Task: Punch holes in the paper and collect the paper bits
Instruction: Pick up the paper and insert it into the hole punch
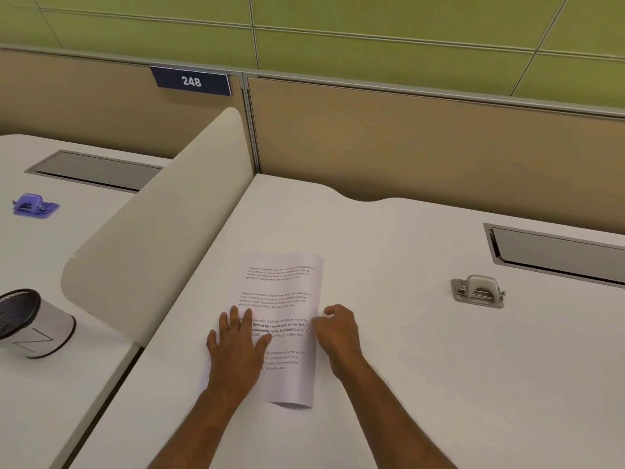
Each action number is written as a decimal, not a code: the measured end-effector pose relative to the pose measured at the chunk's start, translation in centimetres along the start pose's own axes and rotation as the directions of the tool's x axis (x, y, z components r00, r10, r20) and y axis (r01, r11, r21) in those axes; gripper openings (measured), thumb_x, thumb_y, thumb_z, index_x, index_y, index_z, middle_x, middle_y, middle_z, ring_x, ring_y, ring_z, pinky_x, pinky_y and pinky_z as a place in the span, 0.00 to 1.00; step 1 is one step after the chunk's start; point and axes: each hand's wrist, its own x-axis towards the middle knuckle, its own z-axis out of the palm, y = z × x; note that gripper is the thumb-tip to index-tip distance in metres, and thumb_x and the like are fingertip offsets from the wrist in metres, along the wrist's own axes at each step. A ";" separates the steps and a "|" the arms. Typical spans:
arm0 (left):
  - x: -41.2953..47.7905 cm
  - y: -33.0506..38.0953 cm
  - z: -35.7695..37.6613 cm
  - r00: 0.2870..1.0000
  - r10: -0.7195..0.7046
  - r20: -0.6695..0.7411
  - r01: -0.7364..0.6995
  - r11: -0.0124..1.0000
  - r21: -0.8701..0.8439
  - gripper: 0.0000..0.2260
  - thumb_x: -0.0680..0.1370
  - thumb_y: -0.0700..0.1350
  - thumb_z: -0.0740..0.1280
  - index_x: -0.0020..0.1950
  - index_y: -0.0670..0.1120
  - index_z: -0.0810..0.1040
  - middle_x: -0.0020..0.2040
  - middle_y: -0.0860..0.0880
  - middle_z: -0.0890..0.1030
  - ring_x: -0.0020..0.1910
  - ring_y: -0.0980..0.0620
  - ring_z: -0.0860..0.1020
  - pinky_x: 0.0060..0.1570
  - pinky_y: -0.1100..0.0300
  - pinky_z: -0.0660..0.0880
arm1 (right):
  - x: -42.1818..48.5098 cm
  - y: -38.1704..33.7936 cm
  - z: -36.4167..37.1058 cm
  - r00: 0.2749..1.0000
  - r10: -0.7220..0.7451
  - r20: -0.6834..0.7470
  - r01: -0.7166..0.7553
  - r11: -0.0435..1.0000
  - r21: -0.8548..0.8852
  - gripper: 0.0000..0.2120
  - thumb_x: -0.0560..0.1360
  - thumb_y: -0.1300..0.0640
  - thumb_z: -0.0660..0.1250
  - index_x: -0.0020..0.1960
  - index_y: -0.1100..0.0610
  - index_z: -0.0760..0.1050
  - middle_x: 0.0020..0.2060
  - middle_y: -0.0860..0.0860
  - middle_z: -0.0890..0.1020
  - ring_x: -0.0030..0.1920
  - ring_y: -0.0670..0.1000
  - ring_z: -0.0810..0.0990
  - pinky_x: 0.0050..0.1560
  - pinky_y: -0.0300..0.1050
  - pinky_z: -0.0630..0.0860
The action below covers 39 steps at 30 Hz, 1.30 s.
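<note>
A printed sheet of paper [280,292] lies on the white desk [389,350] in front of me, its long side running away from me. My left hand [236,343] rests flat on the sheet's left half, fingers spread. At the sheet's right edge my right hand [338,330] has its fingers curled, pinching that edge. A grey metal hole punch [478,292] stands on the desk to the right, well apart from the paper and both hands.
A curved white divider [152,231] separates this desk from the left one, which holds a purple hole punch [33,205] and a black mesh cup [30,321]. Cable trays [554,252] are set into both desks. A tan partition runs along the back.
</note>
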 end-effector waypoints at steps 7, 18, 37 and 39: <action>0.0 0.2 -0.2 1.000 0.003 -0.009 -0.003 1.000 -0.007 0.31 0.83 0.60 0.56 0.82 0.48 0.54 0.83 0.44 0.50 0.82 0.43 0.46 0.78 0.42 0.45 | -1.1 1.6 -0.7 0.959 -0.031 0.281 0.087 0.978 -0.187 0.40 0.68 0.60 0.74 0.75 0.55 0.61 0.64 0.50 0.73 0.63 0.52 0.74 0.60 0.46 0.76; 0.0 0.4 -0.2 1.000 -0.008 0.016 0.008 1.000 0.025 0.32 0.83 0.61 0.55 0.82 0.48 0.52 0.83 0.44 0.49 0.82 0.42 0.46 0.78 0.42 0.44 | -5.2 7.0 0.7 0.848 -0.350 0.399 0.530 0.579 -0.619 0.61 0.65 0.39 0.76 0.80 0.52 0.36 0.80 0.51 0.46 0.79 0.54 0.47 0.77 0.56 0.53; 0.0 0.2 -0.1 1.000 0.000 0.025 -0.001 0.998 0.060 0.32 0.83 0.61 0.53 0.82 0.49 0.50 0.83 0.45 0.48 0.82 0.43 0.45 0.78 0.42 0.44 | -7.1 7.2 1.0 0.927 -0.317 0.201 0.324 0.946 -0.001 0.53 0.67 0.47 0.79 0.74 0.37 0.42 0.72 0.39 0.63 0.70 0.40 0.65 0.68 0.38 0.69; -0.1 0.2 -0.1 1.000 0.012 0.006 -0.012 1.000 0.025 0.31 0.83 0.60 0.55 0.82 0.48 0.52 0.83 0.44 0.49 0.82 0.42 0.46 0.78 0.41 0.45 | -6.9 5.8 0.4 0.952 -0.207 0.224 0.179 0.974 0.141 0.51 0.69 0.53 0.79 0.77 0.41 0.46 0.65 0.43 0.72 0.61 0.40 0.75 0.51 0.31 0.75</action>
